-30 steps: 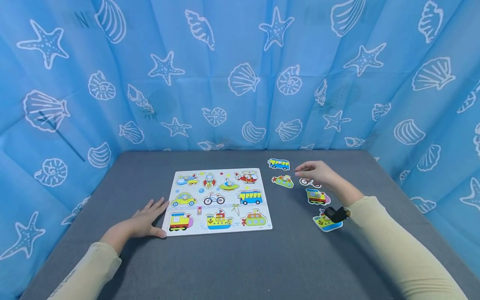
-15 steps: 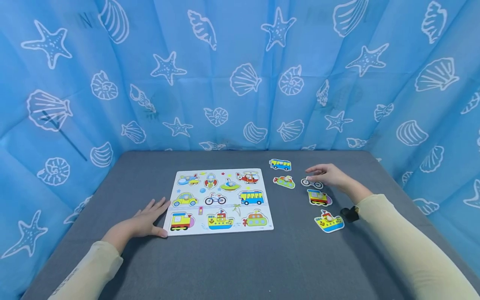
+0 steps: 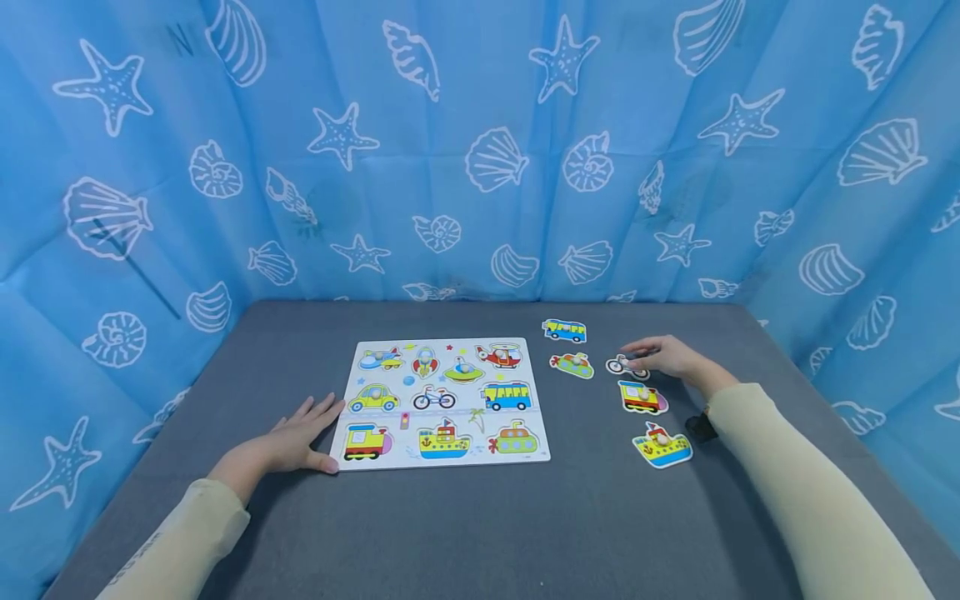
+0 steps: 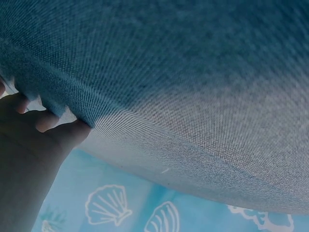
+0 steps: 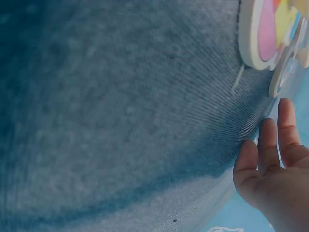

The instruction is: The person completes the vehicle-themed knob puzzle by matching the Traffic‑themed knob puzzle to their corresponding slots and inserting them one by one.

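Observation:
My left hand (image 3: 288, 437) rests flat with spread fingers on the table, its fingertips touching the left edge of a white knob puzzle board (image 3: 401, 462). My right hand (image 3: 671, 357) hovers low over the bicycle puzzle piece (image 3: 617, 366). Thumb and forefinger sit apart above the piece's middle; whether they touch its knob is unclear. In the right wrist view the bicycle piece (image 5: 282, 79) stands just beyond three loosely straight fingers (image 5: 268, 145). Close below the hand lie the train piece (image 3: 637, 400) and the boat piece (image 3: 663, 452). Knobbed airplane, rocket, flying saucer, helicopter and car pieces sit in the board.
The submarine piece (image 3: 572, 365) and bus piece (image 3: 564, 331) lie between the board and my right hand. A grey cloth covers the table (image 3: 480, 533). Behind it hangs a blue curtain (image 3: 420, 200) with white shells and starfish.
My right hand has lowered toward the table and drawn slightly right, its thumb now over the bicycle piece's middle. The left hand stays at the board's edge. The head view shifted slightly.

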Demonstrator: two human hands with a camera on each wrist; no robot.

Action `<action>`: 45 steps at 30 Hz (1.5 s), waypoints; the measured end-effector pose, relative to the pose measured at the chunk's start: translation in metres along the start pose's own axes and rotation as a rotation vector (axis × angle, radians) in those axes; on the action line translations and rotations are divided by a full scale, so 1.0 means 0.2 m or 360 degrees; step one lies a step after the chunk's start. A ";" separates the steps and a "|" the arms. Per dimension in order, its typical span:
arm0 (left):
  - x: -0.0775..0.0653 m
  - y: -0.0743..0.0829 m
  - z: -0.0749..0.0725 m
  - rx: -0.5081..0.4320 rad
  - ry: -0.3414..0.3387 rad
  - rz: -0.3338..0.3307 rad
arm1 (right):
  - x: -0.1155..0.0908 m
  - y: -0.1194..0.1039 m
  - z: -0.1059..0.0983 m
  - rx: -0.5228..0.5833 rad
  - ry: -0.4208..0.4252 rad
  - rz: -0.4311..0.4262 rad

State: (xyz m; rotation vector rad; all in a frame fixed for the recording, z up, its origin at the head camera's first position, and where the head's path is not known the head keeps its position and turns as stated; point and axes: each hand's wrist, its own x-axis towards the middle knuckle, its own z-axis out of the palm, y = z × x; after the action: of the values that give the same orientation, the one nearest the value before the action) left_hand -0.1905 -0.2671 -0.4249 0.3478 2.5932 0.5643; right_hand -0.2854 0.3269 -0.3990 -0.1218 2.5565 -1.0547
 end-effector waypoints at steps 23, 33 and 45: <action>-0.03 0.04 -0.01 0.0050 0.0001 -0.0012 | 0.08 0.01 0.01 0.0024 -0.0005 0.0154; -0.02 0.04 -0.01 0.0036 -0.0002 -0.0023 | 0.06 -0.01 0.00 0.0079 0.0028 0.0189; -0.03 0.05 -0.02 0.0050 -0.0020 -0.0015 | -0.01 -0.07 -0.01 0.0103 0.0059 0.0051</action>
State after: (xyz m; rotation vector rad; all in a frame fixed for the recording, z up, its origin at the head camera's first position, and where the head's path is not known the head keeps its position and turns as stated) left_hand -0.1849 -0.2612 -0.4153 0.3480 2.5926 0.5174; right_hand -0.2856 0.3183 -0.3879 -0.0450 2.5453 -1.1362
